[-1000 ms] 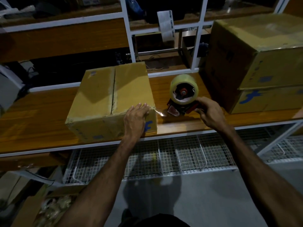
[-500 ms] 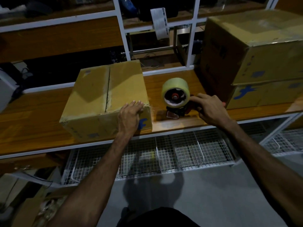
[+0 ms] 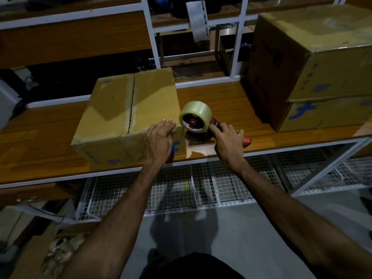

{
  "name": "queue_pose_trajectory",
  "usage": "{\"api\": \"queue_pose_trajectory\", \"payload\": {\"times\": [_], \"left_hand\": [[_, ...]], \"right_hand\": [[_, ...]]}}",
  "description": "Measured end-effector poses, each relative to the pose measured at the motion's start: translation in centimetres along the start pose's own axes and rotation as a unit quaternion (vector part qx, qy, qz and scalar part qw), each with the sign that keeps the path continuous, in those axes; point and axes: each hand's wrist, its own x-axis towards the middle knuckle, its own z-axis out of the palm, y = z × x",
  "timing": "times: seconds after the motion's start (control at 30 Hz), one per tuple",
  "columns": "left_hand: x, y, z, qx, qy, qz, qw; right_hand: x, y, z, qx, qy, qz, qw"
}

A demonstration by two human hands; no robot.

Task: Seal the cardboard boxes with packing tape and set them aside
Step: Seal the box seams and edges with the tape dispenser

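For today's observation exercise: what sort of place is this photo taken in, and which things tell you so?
Probably a packing or dispatch station in a warehouse. Clues: a cardboard box on a wooden workbench, a tape dispenser under the right hand, and stacked boxes with a strip of labels behind.

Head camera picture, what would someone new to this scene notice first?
The tape dispenser with its pale roll stands mid-bench, the right hand curled round its red handle. Just left of it, the left hand lies flat on the near right corner of a cardboard box. Two bigger boxes are stacked at the bench's right end.
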Motion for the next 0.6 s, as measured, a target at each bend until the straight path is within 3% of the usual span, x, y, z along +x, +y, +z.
{"api": "queue_pose_trajectory", "payload": {"times": [0.2,0.37,0.53,0.6], "left_hand": [[0.2,-0.2,0.1,0.001,-0.007,-0.006,1.000],[0.2,-0.1,0.0,-0.005,-0.012,-0.010,1.000],[0.2,0.1,0.1,0.004,-0.015,-0.021,1.000],[0.2,0.1,0.0,0.004,-0.021,-0.020,1.000]], "right_hand": [[0.5,-0.1,0.6,0.013,-0.010,0.010,1.000],[0.7,2.1,0.4,-0.010,-0.072,0.047,0.996],[1.7,3.9,0.9,0.128,-0.061,0.118,0.983],[3.1,4.3,0.7,0.210,-0.091,0.134,0.964]]}}
